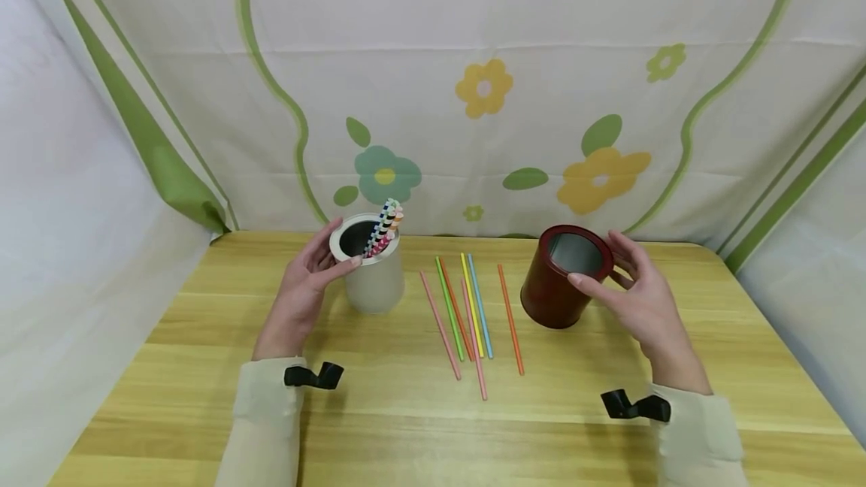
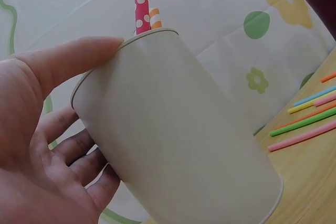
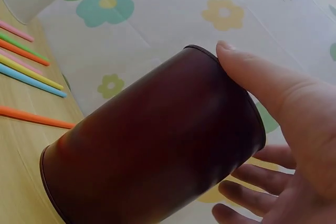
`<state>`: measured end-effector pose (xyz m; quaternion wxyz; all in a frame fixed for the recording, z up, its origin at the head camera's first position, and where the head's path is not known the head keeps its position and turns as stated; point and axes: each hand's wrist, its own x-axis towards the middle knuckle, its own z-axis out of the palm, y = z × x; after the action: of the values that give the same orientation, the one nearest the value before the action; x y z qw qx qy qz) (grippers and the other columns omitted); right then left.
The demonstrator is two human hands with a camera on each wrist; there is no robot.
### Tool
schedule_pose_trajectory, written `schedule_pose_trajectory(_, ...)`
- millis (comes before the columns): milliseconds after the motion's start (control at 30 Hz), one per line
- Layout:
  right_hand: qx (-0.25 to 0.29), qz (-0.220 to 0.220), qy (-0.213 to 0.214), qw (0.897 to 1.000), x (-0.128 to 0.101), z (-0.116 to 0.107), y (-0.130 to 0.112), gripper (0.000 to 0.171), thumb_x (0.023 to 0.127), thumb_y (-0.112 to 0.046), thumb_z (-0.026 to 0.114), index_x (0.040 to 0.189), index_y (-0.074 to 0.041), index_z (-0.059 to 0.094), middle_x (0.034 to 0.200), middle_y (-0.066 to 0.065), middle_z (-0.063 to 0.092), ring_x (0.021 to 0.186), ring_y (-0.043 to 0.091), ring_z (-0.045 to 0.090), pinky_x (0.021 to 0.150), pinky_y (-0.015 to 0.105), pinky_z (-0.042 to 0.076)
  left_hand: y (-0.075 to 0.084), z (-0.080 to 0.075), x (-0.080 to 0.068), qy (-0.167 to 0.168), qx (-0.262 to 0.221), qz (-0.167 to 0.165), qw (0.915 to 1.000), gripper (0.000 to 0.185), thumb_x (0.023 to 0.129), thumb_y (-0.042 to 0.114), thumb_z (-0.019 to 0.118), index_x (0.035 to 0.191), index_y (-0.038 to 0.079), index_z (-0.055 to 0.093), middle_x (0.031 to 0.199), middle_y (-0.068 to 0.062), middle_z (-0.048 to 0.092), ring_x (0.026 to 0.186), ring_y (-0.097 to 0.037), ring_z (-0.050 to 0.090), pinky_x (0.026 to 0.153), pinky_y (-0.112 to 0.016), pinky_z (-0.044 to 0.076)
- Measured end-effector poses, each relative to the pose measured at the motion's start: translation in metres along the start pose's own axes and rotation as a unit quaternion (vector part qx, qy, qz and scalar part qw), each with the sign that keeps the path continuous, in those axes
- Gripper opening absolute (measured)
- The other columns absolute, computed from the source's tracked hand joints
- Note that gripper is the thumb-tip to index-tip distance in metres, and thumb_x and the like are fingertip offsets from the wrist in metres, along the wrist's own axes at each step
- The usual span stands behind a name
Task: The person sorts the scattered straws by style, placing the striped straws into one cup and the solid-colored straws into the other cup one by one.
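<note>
A white can [image 1: 374, 285] stands at the left of the table with several patterned straws [image 1: 387, 225] leaning in it. My left hand [image 1: 306, 288] holds it by the top, thumb at the front of the rim and fingers along the left side. To the right is a dark red can [image 1: 551, 290], its dark inside showing. My right hand [image 1: 646, 307] holds it near the top, thumb on the rim and fingers on the far right side. In the left wrist view a red polka-dot straw [image 2: 142, 3] rises over the rim.
Between the cans several plain coloured straws lie roughly side by side on the wooden table [image 1: 379, 427], among them a blue straw [image 1: 480, 307] and, nearest the red can, an orange straw [image 1: 510, 319]. A flowered curtain [image 1: 419, 96] hangs behind the table's back edge.
</note>
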<state>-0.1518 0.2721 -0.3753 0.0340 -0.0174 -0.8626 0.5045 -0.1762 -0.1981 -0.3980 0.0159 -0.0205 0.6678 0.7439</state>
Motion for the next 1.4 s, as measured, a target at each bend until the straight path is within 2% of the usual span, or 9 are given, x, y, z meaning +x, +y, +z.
schedule_pose_trajectory(267,0.028,-0.001,-0.014,1.000,0.001,0.005,0.003,0.090,0.098,-0.037,0.081,0.171,-0.030,0.029,0.178,0.005,0.031,0.158,0.036,0.039,0.095,0.004,0.049,0.016,-0.003,-0.007,0.029,0.025,0.001,0.9993,0.084,0.101,0.011,0.076,0.171,0.020,0.030,0.176,-0.001,0.037,0.162,-0.022,0.034,0.135,-0.037,0.029)
schedule_pose_trajectory(400,0.026,0.004,-0.008,1.000,0.001,0.005,0.006,0.089,0.098,-0.039,0.081,0.171,-0.032,0.030,0.176,0.005,0.034,0.156,0.035,0.042,0.092,0.003,0.047,0.036,-0.001,-0.020,0.101,0.043,0.032,0.9934,0.060,0.099,0.021,0.081,0.153,0.014,0.057,0.144,0.005,0.068,0.139,-0.015,0.058,0.118,-0.024,0.048)
schedule_pose_trajectory(467,0.024,0.004,-0.004,1.000,0.002,0.004,0.007,0.089,0.098,-0.039,0.081,0.171,-0.032,0.031,0.175,0.005,0.036,0.155,0.034,0.042,0.092,0.003,0.047,0.045,0.000,-0.027,0.101,0.050,0.053,0.9923,0.047,0.097,0.019,0.083,0.140,0.007,0.067,0.123,0.008,0.074,0.119,-0.013,0.066,0.102,-0.021,0.057)
schedule_pose_trajectory(533,0.023,0.004,0.000,1.000,0.002,0.003,0.008,0.089,0.097,-0.040,0.082,0.170,-0.032,0.032,0.174,0.004,0.038,0.155,0.033,0.044,0.092,0.003,0.047,0.051,0.002,-0.034,0.053,0.069,0.064,0.9942,0.041,0.097,0.016,0.083,0.133,0.004,0.071,0.116,0.007,0.078,0.111,-0.012,0.070,0.094,-0.020,0.059)
schedule_pose_trajectory(600,0.027,0.004,0.002,1.000,0.004,0.002,0.008,0.088,0.097,-0.039,0.082,0.170,-0.031,0.032,0.172,0.004,0.040,0.152,0.027,0.046,0.093,0.003,0.047,0.053,0.005,-0.037,-0.032,0.093,0.059,0.9934,0.040,0.098,0.013,0.081,0.135,0.003,0.071,0.120,0.003,0.080,0.111,-0.013,0.073,0.093,-0.023,0.060)
schedule_pose_trajectory(733,0.041,0.005,0.003,0.999,0.005,0.006,0.009,0.088,0.097,-0.038,0.082,0.170,-0.030,0.033,0.169,0.006,0.044,0.140,0.010,0.051,0.094,0.004,0.048,0.041,0.023,-0.033,-0.188,0.134,0.029,0.9725,0.041,0.099,0.014,0.079,0.138,0.006,0.071,0.134,-0.009,0.077,0.119,-0.020,0.075,0.099,-0.029,0.061)
schedule_pose_trajectory(867,0.048,0.006,0.001,0.999,0.008,0.011,0.009,0.088,0.097,-0.038,0.082,0.170,-0.029,0.033,0.168,0.008,0.046,0.135,0.003,0.051,0.094,0.005,0.049,0.017,0.050,-0.023,-0.247,0.145,-0.005,0.9581,0.039,0.098,0.017,0.080,0.135,0.005,0.074,0.134,-0.018,0.076,0.119,-0.026,0.077,0.102,-0.034,0.062)
schedule_pose_trajectory(1133,0.065,0.004,0.012,0.998,0.010,0.019,0.009,0.087,0.096,-0.036,0.084,0.168,-0.027,0.036,0.164,0.006,0.049,0.132,0.007,0.053,0.095,0.007,0.049,-0.032,0.080,-0.006,-0.152,0.178,-0.070,0.9696,0.026,0.101,0.016,0.077,0.116,-0.005,0.077,0.106,-0.025,0.080,0.091,-0.033,0.080,0.084,-0.043,0.069)
schedule_pose_trajectory(1400,0.073,-0.001,0.018,0.997,0.008,0.019,0.013,0.084,0.096,-0.034,0.083,0.167,-0.029,0.038,0.162,0.004,0.050,0.130,0.005,0.053,0.095,0.007,0.049,-0.048,0.095,-0.003,-0.077,0.186,-0.122,0.9719,0.021,0.104,0.012,0.071,0.104,-0.009,0.074,0.087,-0.020,0.078,0.065,-0.015,0.075,0.065,-0.032,0.067)
